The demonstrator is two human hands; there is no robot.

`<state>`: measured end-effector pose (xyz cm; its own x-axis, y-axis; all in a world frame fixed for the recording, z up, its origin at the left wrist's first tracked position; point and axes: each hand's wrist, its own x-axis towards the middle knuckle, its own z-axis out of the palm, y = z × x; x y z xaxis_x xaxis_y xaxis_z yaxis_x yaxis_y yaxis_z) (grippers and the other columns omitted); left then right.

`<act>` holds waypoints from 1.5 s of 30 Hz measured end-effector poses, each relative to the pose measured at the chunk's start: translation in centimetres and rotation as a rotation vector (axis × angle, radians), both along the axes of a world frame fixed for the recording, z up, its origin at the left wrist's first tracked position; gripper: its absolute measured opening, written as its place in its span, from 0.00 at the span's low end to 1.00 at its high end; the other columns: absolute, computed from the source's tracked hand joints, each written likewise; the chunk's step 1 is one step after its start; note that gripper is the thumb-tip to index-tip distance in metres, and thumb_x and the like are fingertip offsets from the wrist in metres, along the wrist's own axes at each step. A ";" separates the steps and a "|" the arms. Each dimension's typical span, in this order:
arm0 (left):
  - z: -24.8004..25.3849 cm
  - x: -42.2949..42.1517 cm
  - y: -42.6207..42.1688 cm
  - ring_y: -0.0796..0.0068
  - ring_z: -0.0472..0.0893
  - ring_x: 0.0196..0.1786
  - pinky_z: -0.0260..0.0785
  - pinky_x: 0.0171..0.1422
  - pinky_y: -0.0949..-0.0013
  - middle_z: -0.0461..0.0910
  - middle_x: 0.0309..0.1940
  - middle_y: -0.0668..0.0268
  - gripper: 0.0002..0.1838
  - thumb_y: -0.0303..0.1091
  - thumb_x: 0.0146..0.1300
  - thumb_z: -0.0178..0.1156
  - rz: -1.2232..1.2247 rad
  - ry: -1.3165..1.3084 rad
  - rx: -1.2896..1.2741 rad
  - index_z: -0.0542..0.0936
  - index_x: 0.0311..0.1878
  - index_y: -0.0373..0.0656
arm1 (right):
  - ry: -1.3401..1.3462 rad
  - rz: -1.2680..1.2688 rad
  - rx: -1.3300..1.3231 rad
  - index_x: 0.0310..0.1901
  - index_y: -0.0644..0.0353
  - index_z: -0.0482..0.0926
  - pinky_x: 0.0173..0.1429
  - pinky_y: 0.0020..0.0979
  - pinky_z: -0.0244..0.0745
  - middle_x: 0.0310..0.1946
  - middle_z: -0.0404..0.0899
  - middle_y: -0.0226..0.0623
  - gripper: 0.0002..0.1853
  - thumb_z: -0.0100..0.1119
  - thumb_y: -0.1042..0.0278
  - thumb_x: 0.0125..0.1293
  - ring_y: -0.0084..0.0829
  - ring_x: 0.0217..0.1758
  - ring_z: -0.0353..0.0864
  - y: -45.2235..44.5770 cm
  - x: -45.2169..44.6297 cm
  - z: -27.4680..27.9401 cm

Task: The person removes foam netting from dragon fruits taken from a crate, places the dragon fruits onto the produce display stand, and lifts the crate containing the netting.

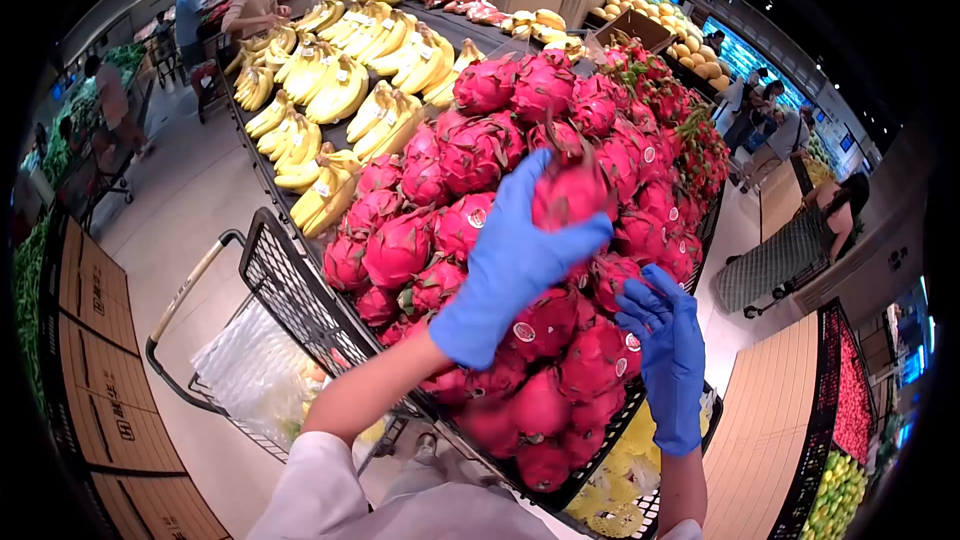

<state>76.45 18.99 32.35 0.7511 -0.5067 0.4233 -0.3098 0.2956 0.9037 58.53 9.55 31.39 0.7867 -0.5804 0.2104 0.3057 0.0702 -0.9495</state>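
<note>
My left hand (520,265), in a blue glove, is closed around a dragon fruit (568,192). It lifts this fruit above a tall heap of pink dragon fruits (470,155), several of which carry small round stickers. At the heap's right side is my right hand (665,345), gloved in blue too. Its fingers are loosely bent and somewhat apart, with no fruit seen in them. Below that hand, yellow netted padding (615,475) lies in a black crate at the front corner of the display.
Bunches of bananas (335,90) cover the display's left half. A shopping cart (190,315) holding clear packaging stands close on my left. Melons (690,50) are piled at the back right. A person with a covered trolley (765,265) is on the right; other shoppers stand farther back.
</note>
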 end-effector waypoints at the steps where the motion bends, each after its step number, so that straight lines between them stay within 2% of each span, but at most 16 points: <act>1: 1.9 1.7 0.0 0.61 0.68 0.58 0.61 0.62 0.67 0.67 0.55 0.50 0.47 0.46 0.42 0.71 0.004 0.031 0.084 0.60 0.62 0.32 | 0.056 -0.026 -0.002 0.59 0.65 0.62 0.57 0.31 0.66 0.51 0.71 0.44 0.27 0.41 0.51 0.69 0.32 0.52 0.72 0.0 0.1 -0.4; 4: -1.6 7.5 -5.2 0.52 0.72 0.53 0.65 0.56 0.65 0.68 0.53 0.46 0.48 0.57 0.44 0.66 0.393 -0.237 0.226 0.60 0.61 0.32 | 0.086 -0.085 0.016 0.54 0.68 0.66 0.52 0.29 0.70 0.44 0.75 0.43 0.21 0.42 0.57 0.69 0.30 0.45 0.75 -0.1 -0.1 -1.7; 7: -2.2 9.3 -7.1 0.50 0.73 0.48 0.67 0.52 0.61 0.68 0.51 0.45 0.49 0.61 0.44 0.63 0.439 -0.449 0.588 0.60 0.61 0.32 | 0.117 -0.130 0.034 0.50 0.69 0.69 0.49 0.28 0.71 0.39 0.76 0.42 0.19 0.42 0.60 0.70 0.28 0.41 0.76 -0.1 -0.7 -2.2; 8: -2.7 9.6 -7.7 0.50 0.71 0.48 0.65 0.52 0.58 0.69 0.47 0.47 0.45 0.55 0.44 0.65 0.443 -0.528 0.671 0.63 0.57 0.29 | 0.137 -0.150 0.045 0.50 0.69 0.70 0.48 0.28 0.71 0.38 0.77 0.42 0.19 0.42 0.60 0.70 0.28 0.40 0.77 0.0 -1.1 -2.3; 9: -3.8 9.9 -8.6 0.50 0.71 0.48 0.65 0.52 0.58 0.69 0.47 0.47 0.45 0.55 0.44 0.65 0.429 -0.521 0.673 0.63 0.57 0.29 | 0.158 -0.169 0.059 0.49 0.69 0.71 0.47 0.27 0.72 0.37 0.77 0.41 0.18 0.42 0.60 0.70 0.28 0.38 0.77 0.0 -1.4 -2.4; 11: -5.9 10.5 -10.1 0.52 0.69 0.49 0.64 0.53 0.59 0.68 0.48 0.48 0.41 0.52 0.46 0.64 0.742 -0.958 0.391 0.64 0.55 0.29 | 0.192 -0.208 0.066 0.48 0.69 0.71 0.46 0.27 0.72 0.37 0.78 0.41 0.18 0.42 0.60 0.70 0.27 0.38 0.78 -0.1 -2.0 -2.7; 18: -4.3 10.0 -8.3 0.49 0.68 0.56 0.61 0.60 0.59 0.69 0.51 0.44 0.35 0.50 0.52 0.61 0.596 -0.913 0.207 0.66 0.55 0.31 | 0.239 -0.402 0.070 0.44 0.68 0.75 0.43 0.25 0.72 0.33 0.79 0.39 0.17 0.42 0.61 0.70 0.26 0.34 0.79 -0.1 -6.0 -4.8; 20: -2.3 7.6 -6.0 0.53 0.72 0.52 0.63 0.58 0.61 0.73 0.48 0.48 0.28 0.43 0.53 0.62 0.488 -0.866 0.043 0.70 0.53 0.33 | 0.258 -0.563 0.036 0.42 0.69 0.75 0.43 0.25 0.72 0.32 0.79 0.39 0.17 0.42 0.62 0.69 0.26 0.35 0.78 -0.3 -9.1 -5.7; 23: 0.6 -0.5 -0.5 0.70 0.72 0.53 0.59 0.61 0.70 0.75 0.50 0.59 0.21 0.38 0.58 0.60 0.076 -0.373 -0.003 0.74 0.52 0.36 | 0.341 -0.810 0.087 0.42 0.70 0.76 0.43 0.25 0.72 0.31 0.79 0.37 0.17 0.45 0.61 0.69 0.26 0.34 0.78 -1.1 -16.0 -7.8; 27: -0.6 -12.0 3.1 0.66 0.68 0.61 0.56 0.65 0.65 0.69 0.57 0.55 0.20 0.29 0.65 0.44 -0.158 -0.225 0.069 0.67 0.58 0.32 | 0.507 -0.974 0.283 0.43 0.67 0.76 0.40 0.24 0.71 0.31 0.78 0.36 0.18 0.51 0.57 0.65 0.23 0.33 0.76 -1.1 -26.3 -14.6; 29: -2.8 -16.2 3.4 0.64 0.68 0.61 0.56 0.65 0.64 0.70 0.56 0.54 0.20 0.26 0.63 0.44 -0.321 -0.219 0.144 0.67 0.58 0.31 | 0.753 -0.973 0.410 0.45 0.66 0.75 0.39 0.22 0.70 0.32 0.78 0.37 0.21 0.55 0.54 0.61 0.22 0.33 0.76 -1.3 -30.3 -19.9; 33: -6.1 -25.4 -0.2 0.62 0.71 0.57 0.64 0.60 0.66 0.72 0.53 0.52 0.19 0.20 0.58 0.48 -0.745 -0.112 0.444 0.70 0.54 0.32 | 1.208 -1.009 0.102 0.50 0.65 0.71 0.38 0.25 0.71 0.36 0.78 0.39 0.23 0.59 0.59 0.58 0.23 0.37 0.77 -2.4 -36.5 -33.7; 35: -9.4 -29.7 -2.2 0.64 0.74 0.54 0.67 0.55 0.68 0.74 0.50 0.54 0.17 0.22 0.58 0.50 -0.785 -0.086 0.517 0.71 0.53 0.34 | 0.941 -1.035 0.177 0.58 0.64 0.64 0.49 0.34 0.70 0.42 0.77 0.44 0.34 0.61 0.50 0.54 0.36 0.46 0.76 -3.4 -37.0 -37.8; 38: -15.7 -35.9 -6.1 0.68 0.79 0.45 0.71 0.45 0.70 0.78 0.43 0.57 0.14 0.27 0.60 0.54 -0.820 0.081 0.703 0.73 0.49 0.38 | 1.234 -0.837 -0.001 0.57 0.65 0.64 0.52 0.35 0.68 0.46 0.74 0.47 0.30 0.59 0.59 0.55 0.41 0.48 0.75 -4.4 -35.2 -43.5; 43: -31.1 -41.8 -12.1 0.59 0.79 0.41 0.69 0.44 0.66 0.77 0.39 0.51 0.18 0.40 0.60 0.54 -0.994 -0.060 0.785 0.75 0.48 0.37 | 1.360 -0.445 -0.384 0.56 0.64 0.66 0.55 0.37 0.66 0.49 0.72 0.49 0.27 0.57 0.62 0.55 0.43 0.51 0.72 -2.3 -31.0 -44.1; 45: -36.4 -42.0 -13.6 0.53 0.77 0.40 0.67 0.46 0.59 0.77 0.40 0.51 0.17 0.41 0.58 0.54 -1.068 -0.371 1.013 0.75 0.45 0.40 | 1.346 -0.354 -0.476 0.55 0.63 0.66 0.56 0.37 0.65 0.50 0.71 0.50 0.26 0.56 0.63 0.56 0.43 0.53 0.71 -2.3 -30.6 -43.7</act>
<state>34.42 5.34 -4.03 -0.2130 -0.9122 -0.3500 -0.6070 -0.1571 0.7790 27.93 7.27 -12.27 0.3747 -0.8675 -0.3273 -0.8736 -0.2122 -0.4379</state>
